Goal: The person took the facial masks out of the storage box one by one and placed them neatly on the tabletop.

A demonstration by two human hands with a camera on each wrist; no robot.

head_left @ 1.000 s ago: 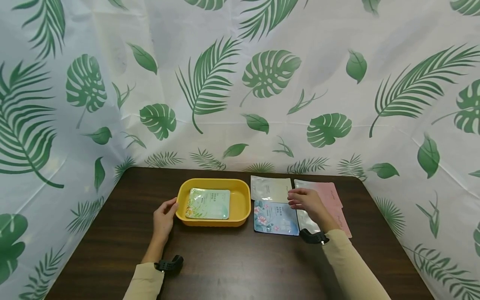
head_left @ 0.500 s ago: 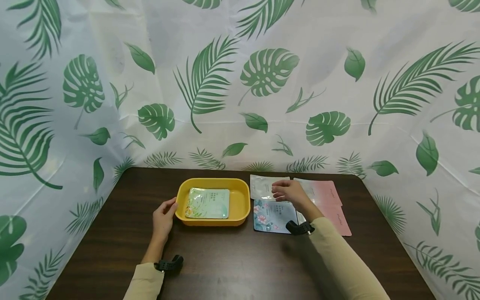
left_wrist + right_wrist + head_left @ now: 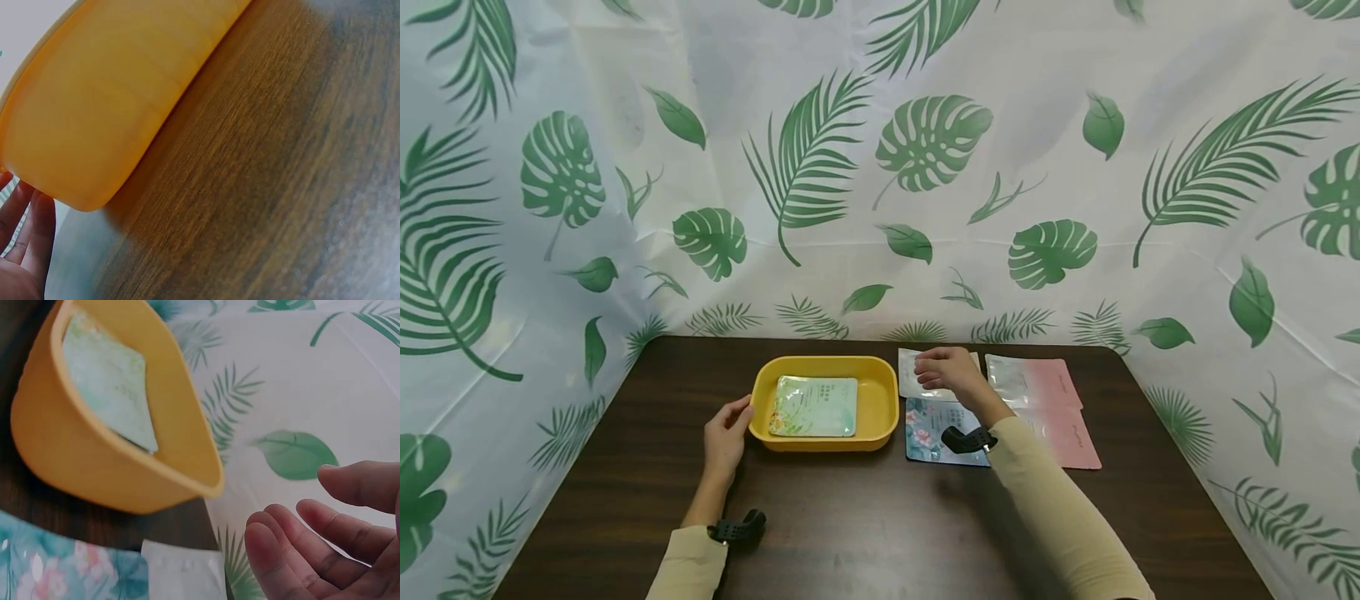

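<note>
My left hand (image 3: 725, 433) rests at the left end of a yellow plastic basin (image 3: 825, 445). In the left wrist view its fairly straight fingers (image 3: 42, 228) touch the basin's outer wall. A green face mask sachet (image 3: 814, 407) lies flat inside the basin. My right hand (image 3: 953, 372) hovers over a silver-and-cream sachet (image 3: 908, 379) on the table, partly hiding it. The right wrist view shows its fingers loosely bent and apart from the thumb, with nothing between them. Just in front lies a blue floral sachet (image 3: 928, 432), partly covered by my right wrist.
Two pink-and-silver sachets (image 3: 1054, 379) lie overlapping at the right, the nearer one partly behind my right forearm. The dark wooden table (image 3: 850, 525) meets a leaf-printed white curtain (image 3: 835, 275) at its back edge. Each wrist wears a black camera band (image 3: 737, 529).
My right hand has moved left and back, from beside the pink sachets to above the silver-and-cream one. My left hand and the basin stay in place.
</note>
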